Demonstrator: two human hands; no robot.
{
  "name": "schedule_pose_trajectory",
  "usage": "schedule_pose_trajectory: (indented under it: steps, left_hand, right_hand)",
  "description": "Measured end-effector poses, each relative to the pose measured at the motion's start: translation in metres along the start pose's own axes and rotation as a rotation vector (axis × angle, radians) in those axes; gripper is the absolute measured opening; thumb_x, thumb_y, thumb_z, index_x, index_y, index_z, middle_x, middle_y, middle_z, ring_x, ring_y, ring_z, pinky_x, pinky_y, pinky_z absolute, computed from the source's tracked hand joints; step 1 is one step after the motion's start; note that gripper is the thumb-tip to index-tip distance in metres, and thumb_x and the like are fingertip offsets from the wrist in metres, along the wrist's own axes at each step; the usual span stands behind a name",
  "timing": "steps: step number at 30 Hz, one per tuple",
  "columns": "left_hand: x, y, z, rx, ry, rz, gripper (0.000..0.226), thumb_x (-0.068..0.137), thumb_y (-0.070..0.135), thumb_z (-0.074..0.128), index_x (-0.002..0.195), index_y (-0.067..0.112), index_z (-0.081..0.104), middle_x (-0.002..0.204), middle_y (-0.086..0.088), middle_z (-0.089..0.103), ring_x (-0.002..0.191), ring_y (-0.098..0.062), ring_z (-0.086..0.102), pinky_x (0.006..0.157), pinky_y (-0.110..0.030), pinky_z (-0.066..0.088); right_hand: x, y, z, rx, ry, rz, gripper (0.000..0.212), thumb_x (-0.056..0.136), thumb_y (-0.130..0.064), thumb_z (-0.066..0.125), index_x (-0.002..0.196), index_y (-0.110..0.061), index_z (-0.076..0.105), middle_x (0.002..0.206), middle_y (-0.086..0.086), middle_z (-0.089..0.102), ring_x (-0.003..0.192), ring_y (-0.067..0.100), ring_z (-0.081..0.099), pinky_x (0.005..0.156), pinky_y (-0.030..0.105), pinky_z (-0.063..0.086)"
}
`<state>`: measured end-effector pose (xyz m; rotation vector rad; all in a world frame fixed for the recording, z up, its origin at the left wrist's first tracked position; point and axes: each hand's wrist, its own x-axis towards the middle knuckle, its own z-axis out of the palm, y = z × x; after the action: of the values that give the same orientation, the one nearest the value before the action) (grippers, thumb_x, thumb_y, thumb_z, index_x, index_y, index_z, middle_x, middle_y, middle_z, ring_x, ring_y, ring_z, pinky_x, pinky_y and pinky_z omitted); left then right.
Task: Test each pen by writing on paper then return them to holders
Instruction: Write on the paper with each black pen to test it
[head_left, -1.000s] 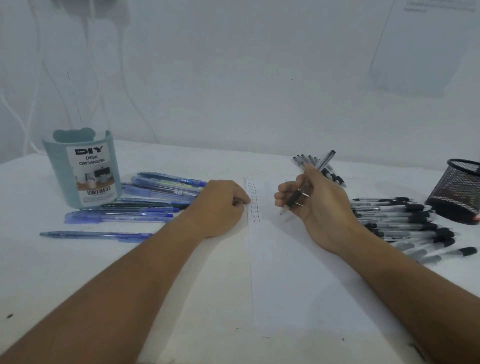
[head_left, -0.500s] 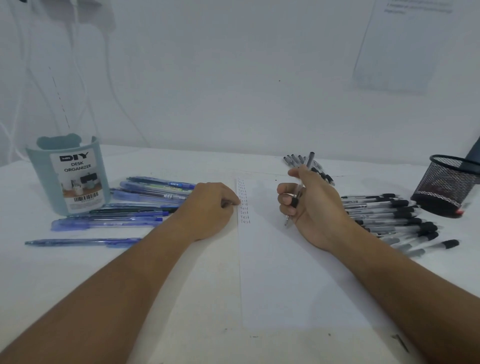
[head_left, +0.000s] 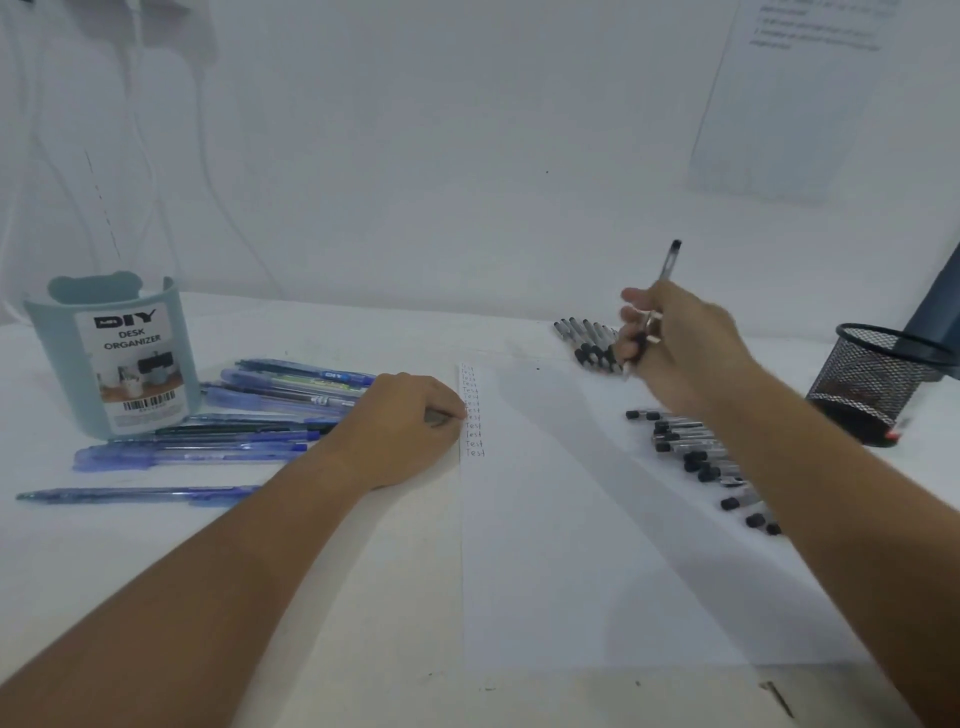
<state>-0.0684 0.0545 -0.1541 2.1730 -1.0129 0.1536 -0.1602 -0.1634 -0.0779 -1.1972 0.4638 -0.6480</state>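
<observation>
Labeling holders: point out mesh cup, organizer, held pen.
mesh cup (head_left: 866, 387), head view, front mesh wall
organizer (head_left: 57, 364), head view, bare left wall
held pen (head_left: 667, 262), head view, upper barrel

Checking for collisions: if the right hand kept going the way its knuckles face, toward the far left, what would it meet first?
Probably nothing: the right hand, holding a pen, hovers above the far row of black-capped pens; depth is unclear.
</observation>
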Motion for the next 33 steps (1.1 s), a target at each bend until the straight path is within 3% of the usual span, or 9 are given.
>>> schedule_pose_trajectory:
  steps: [4,7,9,13,19,23,26,30,33]
  left_hand:
    - [0.001,-0.001,0.0,-0.025,-0.001,0.001,0.015,0.086,0.014,0.064,0.094,0.017,0.076,0.101,0.012,0.068,0.093,0.003,0.057,0.076,0.007,0.032]
    - [0.001,0.0,-0.001,-0.006,0.006,0.008,0.014,0.085,0.014,0.065,0.092,0.017,0.077,0.098,0.014,0.068,0.091,0.003,0.057,0.075,0.007,0.031]
    - [0.002,0.0,-0.001,-0.001,0.009,0.008,0.013,0.085,0.015,0.066,0.091,0.018,0.077,0.096,0.015,0.068,0.089,0.004,0.057,0.075,0.007,0.032]
    - [0.002,0.0,-0.001,0.013,0.013,0.014,0.014,0.085,0.016,0.065,0.09,0.02,0.078,0.096,0.016,0.068,0.089,0.005,0.056,0.075,0.007,0.031]
    - [0.004,0.001,-0.001,0.022,0.017,0.017,0.014,0.083,0.014,0.066,0.087,0.018,0.078,0.091,0.016,0.067,0.09,0.002,0.058,0.074,0.005,0.034]
    - [0.005,0.002,0.0,0.021,0.022,0.012,0.014,0.082,0.012,0.065,0.083,0.017,0.078,0.088,0.017,0.067,0.086,0.004,0.058,0.073,0.003,0.035]
    - [0.005,0.003,0.0,0.023,0.028,0.017,0.014,0.082,0.012,0.065,0.082,0.017,0.078,0.088,0.016,0.068,0.087,0.002,0.058,0.075,0.0,0.037]
    - [0.005,0.004,0.001,0.01,0.032,0.017,0.014,0.082,0.011,0.066,0.083,0.017,0.078,0.086,0.017,0.066,0.082,0.006,0.057,0.072,0.005,0.034]
    - [0.005,0.004,0.001,0.011,0.039,0.013,0.014,0.081,0.01,0.066,0.082,0.017,0.078,0.082,0.02,0.064,0.083,0.003,0.059,0.073,0.004,0.035]
  right_hand:
    - [0.039,-0.024,-0.014,-0.416,0.078,-0.056,0.006,0.092,0.008,0.051,0.092,0.002,0.052,0.083,0.013,0.047,0.062,0.019,0.053,0.057,0.025,0.057]
    - [0.072,-0.022,-0.024,-0.676,0.109,-0.052,0.007,0.089,0.005,0.063,0.092,0.005,0.057,0.088,0.018,0.059,0.067,0.029,0.069,0.069,0.037,0.062]
    - [0.09,-0.017,-0.028,-0.877,0.154,-0.09,0.011,0.085,0.0,0.07,0.086,0.004,0.059,0.086,0.019,0.063,0.075,0.033,0.069,0.074,0.042,0.061]
    - [0.112,-0.001,-0.029,-1.291,0.237,-0.197,0.034,0.09,-0.006,0.063,0.063,-0.007,0.042,0.058,0.007,0.048,0.056,0.023,0.051,0.047,0.024,0.038]
    - [0.131,0.02,-0.029,-1.486,0.224,-0.25,0.032,0.092,-0.009,0.064,0.065,-0.007,0.047,0.058,0.004,0.046,0.049,0.016,0.043,0.043,0.023,0.029]
    - [0.137,0.027,-0.03,-1.475,0.141,-0.252,0.014,0.092,-0.005,0.059,0.095,0.005,0.068,0.091,0.015,0.072,0.067,0.022,0.057,0.046,0.021,0.035]
    - [0.136,0.031,-0.031,-1.486,0.11,-0.265,0.017,0.091,0.002,0.052,0.082,0.004,0.067,0.081,0.019,0.068,0.061,0.021,0.049,0.045,0.021,0.032]
    - [0.127,0.025,-0.032,-1.472,0.054,-0.295,0.025,0.09,0.003,0.051,0.105,0.013,0.068,0.106,0.027,0.069,0.08,0.036,0.066,0.065,0.033,0.053]
    - [0.114,0.014,-0.035,-1.487,0.012,-0.323,0.023,0.092,0.001,0.051,0.102,0.005,0.072,0.1,0.015,0.07,0.082,0.026,0.057,0.064,0.03,0.045]
